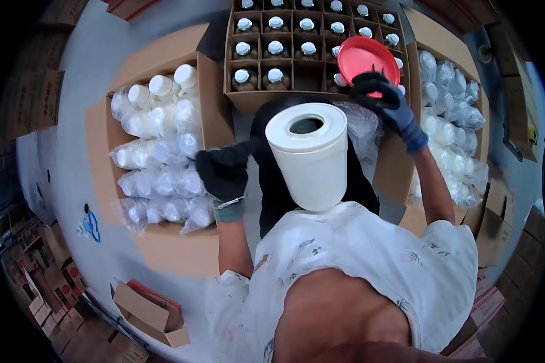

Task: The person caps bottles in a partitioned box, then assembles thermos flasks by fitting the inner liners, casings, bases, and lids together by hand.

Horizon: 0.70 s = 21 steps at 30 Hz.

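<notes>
A white plastic canister (315,166) with a round hole in its lid stands between my thighs, leaning slightly against my shirt. My left hand (223,172), in a dark glove, is left of the canister beside an open carton; its fingers are pinched together, and anything in them is hidden. My right hand (384,100), also gloved, reaches over the near rim of a shallow red dish (360,54). Its fingers are curled together there, and what they pinch is unclear. The dish lies over capped bottles in a divided carton (309,75). Small dark shapes show in the dish.
Brown bottles with white caps (275,47) fill most cells of the carton ahead. Open cartons on both sides hold plastic-wrapped white bottles (163,145), (454,121). Clear plastic bags (360,124) lie by my right leg. A small open box (142,308) is on the floor.
</notes>
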Motion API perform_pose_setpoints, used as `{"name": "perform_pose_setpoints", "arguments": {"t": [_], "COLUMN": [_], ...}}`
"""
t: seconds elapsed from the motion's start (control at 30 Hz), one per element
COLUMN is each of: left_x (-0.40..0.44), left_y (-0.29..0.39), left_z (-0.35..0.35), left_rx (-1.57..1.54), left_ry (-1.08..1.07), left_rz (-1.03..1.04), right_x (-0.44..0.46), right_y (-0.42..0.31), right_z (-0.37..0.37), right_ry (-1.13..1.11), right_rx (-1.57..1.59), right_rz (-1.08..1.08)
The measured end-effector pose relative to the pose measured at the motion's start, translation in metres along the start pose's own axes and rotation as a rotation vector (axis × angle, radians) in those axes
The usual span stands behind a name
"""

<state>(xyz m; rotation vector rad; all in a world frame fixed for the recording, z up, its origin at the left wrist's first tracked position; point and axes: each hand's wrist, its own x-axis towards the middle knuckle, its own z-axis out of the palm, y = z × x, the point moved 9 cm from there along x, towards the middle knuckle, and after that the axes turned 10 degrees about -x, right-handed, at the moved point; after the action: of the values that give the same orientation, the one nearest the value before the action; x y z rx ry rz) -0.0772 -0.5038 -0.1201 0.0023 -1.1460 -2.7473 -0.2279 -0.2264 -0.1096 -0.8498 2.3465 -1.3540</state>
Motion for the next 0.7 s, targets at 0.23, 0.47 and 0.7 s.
{"name": "perform_pose_setpoints", "arguments": {"t": [0.23, 0.47, 0.7], "left_x": [-0.007, 0.046, 0.119], "left_y": [0.010, -0.011, -0.052], "left_z": [-0.017, 0.051, 0.011], "left_rx": [0.216, 0.530, -0.284], "left_ry": [-0.054, -0.222, 0.132], "left_rz": [-0.012, -0.224, -0.305], "right_x": [-0.007, 0.027, 0.110], "right_y": [-0.022, -0.045, -0.059], "right_z": [0.011, 0.058, 0.039], "right_ry": [-0.104, -0.053, 0.241], "right_rx": [0.271, 0.388, -0.063], "right_rz": [0.131, -0.002, -0.292]}}
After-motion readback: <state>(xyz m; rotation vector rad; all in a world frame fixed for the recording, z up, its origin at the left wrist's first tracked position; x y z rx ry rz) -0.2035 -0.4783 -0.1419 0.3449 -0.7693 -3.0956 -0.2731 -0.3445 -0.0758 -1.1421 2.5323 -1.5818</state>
